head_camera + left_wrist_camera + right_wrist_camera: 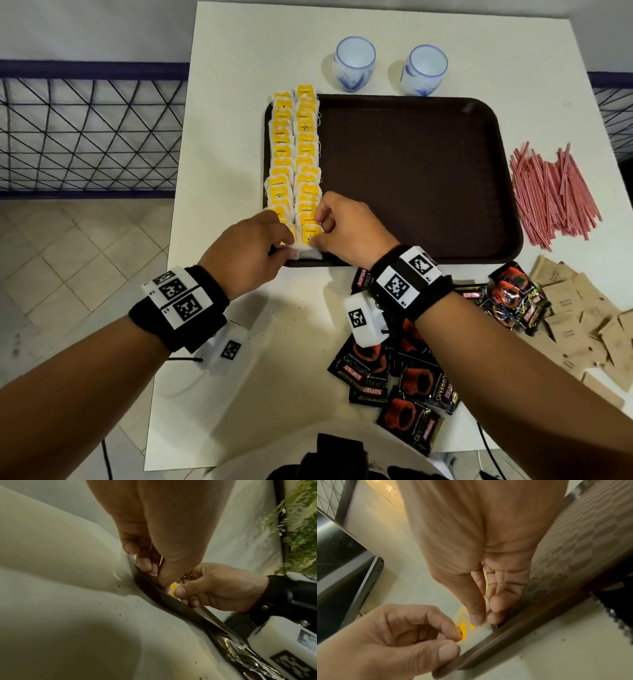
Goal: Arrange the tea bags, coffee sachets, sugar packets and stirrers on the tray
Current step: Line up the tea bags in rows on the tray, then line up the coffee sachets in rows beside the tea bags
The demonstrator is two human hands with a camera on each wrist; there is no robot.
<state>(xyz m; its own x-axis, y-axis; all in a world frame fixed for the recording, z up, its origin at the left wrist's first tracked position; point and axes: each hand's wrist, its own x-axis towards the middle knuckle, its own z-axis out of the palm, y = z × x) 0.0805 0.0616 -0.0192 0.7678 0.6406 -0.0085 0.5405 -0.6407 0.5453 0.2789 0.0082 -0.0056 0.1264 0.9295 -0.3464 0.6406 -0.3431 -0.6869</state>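
Both hands meet at the near left corner of the tray. The right hand pinches the nearest tea bag of the right-hand column between thumb and fingertips; the left hand pinches the nearest bag of the left-hand column, its thumb lying against the tray rim in the right wrist view. The step in hand appears to be seating the last pair of tea bags at the near end of the two columns. To do it well, each bag should be laid flat with its yellow tag up, overlapping the bag behind it as the others do, its paper edge kept inside the rim, and released without dragging the string or disturbing its neighbours.

Counts, moving outward:
- Tea bags: two columns along the tray's left edge, roughly a dozen each; overlap and the hands prevent an exact count.
- Tray: one, brown, otherwise bare.
- Cups: two, white and blue, on the counter beyond the tray.
- Stirrers: one loose red-and-white heap right of the tray, too many to count.
- Coffee sachets: about ten visible, black and red, scattered on the counter near the tray's front edge, partly hidden by the right wrist.
- Sugar packets: a brown pile at the far right, perhaps a dozen or more, partly out of view
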